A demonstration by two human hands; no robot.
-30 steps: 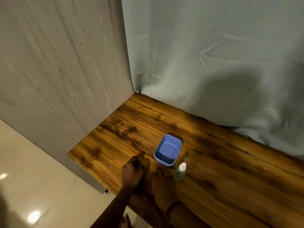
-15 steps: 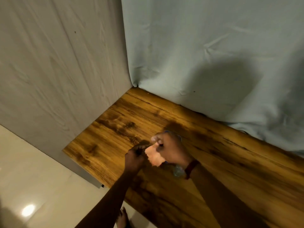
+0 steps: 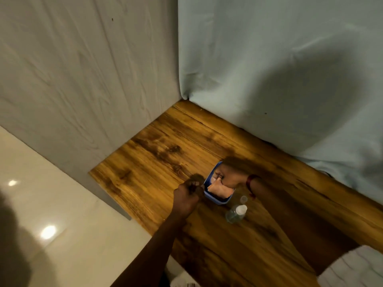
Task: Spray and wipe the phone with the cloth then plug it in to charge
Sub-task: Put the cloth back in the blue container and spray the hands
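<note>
As the right hand point(image 3: 231, 179) grips the cloth point(image 3: 220, 189) in the blue tub point(image 3: 219, 201), likely readying a wipe, the left hand point(image 3: 187, 196) lies curled alongside, contents unclear.

A wooden table point(image 3: 165, 158) with dark-streaked grain stands in a corner; a blue square tub point(image 3: 219, 201) sits on it near the front edge; just beside the tub stands a clear spray bottle point(image 3: 236, 213), with a small clear cap point(image 3: 243, 199) close by; a pale sheet point(image 3: 342, 168) drapes onto the back edge.
</note>
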